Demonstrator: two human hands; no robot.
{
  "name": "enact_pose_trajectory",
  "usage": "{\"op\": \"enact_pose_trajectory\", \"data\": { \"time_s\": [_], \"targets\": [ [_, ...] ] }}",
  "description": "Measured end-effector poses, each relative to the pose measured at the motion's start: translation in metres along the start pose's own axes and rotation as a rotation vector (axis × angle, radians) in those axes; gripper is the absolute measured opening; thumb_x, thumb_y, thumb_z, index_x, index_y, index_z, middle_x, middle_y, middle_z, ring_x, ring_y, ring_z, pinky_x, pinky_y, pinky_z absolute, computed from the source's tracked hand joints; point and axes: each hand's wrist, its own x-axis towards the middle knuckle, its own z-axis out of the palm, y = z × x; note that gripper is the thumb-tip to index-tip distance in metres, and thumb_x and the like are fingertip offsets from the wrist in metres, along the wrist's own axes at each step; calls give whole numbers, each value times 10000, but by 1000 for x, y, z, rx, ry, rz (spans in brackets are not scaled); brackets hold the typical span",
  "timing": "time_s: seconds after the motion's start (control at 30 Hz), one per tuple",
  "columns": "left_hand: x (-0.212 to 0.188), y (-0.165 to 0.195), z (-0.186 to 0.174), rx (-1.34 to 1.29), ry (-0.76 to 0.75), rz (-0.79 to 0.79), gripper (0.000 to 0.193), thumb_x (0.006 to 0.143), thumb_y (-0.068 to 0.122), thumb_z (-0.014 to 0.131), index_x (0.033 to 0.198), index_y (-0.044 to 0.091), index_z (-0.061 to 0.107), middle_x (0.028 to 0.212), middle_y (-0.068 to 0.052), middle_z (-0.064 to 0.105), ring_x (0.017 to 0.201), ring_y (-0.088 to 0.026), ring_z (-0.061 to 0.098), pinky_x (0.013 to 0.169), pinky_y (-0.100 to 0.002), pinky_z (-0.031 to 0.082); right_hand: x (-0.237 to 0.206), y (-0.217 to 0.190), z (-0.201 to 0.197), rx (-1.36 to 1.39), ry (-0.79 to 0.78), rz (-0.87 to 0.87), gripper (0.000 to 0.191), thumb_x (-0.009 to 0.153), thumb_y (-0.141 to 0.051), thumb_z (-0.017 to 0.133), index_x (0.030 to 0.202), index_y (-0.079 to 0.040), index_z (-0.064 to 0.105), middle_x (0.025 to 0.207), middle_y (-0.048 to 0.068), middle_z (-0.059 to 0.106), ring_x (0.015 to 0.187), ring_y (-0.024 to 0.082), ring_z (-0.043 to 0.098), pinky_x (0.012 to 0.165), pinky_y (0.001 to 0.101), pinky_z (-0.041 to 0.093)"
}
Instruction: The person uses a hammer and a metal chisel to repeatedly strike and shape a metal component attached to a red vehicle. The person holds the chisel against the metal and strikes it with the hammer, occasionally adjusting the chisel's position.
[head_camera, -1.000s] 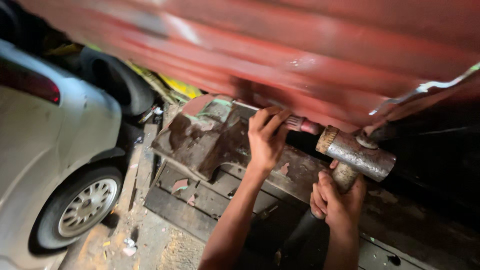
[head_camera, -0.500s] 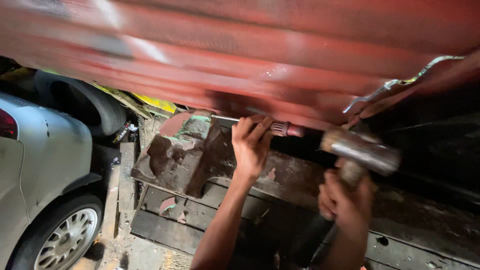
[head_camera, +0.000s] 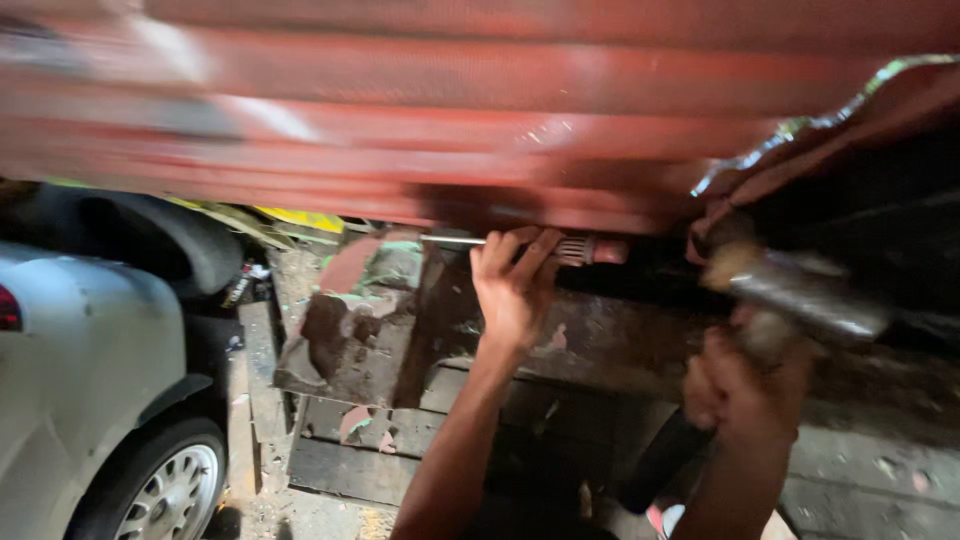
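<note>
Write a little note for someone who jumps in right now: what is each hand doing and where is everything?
Left hand: wrapped around a chisel-like tool, held level under the lower edge of the red metal panel.
Right hand: gripping a hammer, its blurred metal head raised near the tool's pink-tipped end, not touching it.
Around: rusty metal block beside the left hand, wooden planks beneath, silver car at the left.
Done: tool set in place at the panel edge.
Left: whether the panel has given way cannot be told.
</note>
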Motion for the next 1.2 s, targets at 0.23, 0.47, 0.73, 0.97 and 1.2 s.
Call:
{"op": "enact_pose_trajectory", "data": {
  "time_s": [0.23,0.47,0.73,0.97,1.2],
  "targets": [
    [-3,-5,1,-48,58,-28,364,754,58,818,1104,133,752,1082,-32,673,952,-260,617,831,-407,454,12,20,24,-37,-264,189,243,938,-18,543,1119,-161,468,529,-12,378,331,82,318,273,283,251],
    [-6,-35,-28,-5,97,-100,372,752,-1,789,1095,139,761,1082,-43,670,985,-270,631,877,-408,497,6,20,23,-43,-114,69,242,945,-6,539,1119,-157,464,554,-13,374,357,67,303,294,269,249],
    [-13,1,-11,-106,77,-51,396,759,-20,778,1116,153,766,1081,-32,676,931,-230,618,823,-375,470,0,2,7,44,-92,10,226,940,-1,533,1102,-144,466,554,-28,344,356,46,264,288,258,243],
    [-10,14,-10,-172,58,-99,391,768,-12,768,1125,147,764,1092,-33,670,953,-234,610,861,-378,467,-8,1,4,29,-91,20,216,936,17,534,1082,-121,456,540,-28,347,343,43,258,278,258,237],
    [-1,14,-7,-115,115,-108,380,759,-2,775,1113,135,757,1089,-56,690,960,-257,626,885,-380,494,-3,3,-7,44,-225,-22,175,962,13,512,1093,-100,490,531,-23,366,348,48,285,271,264,253]
  ]
}}
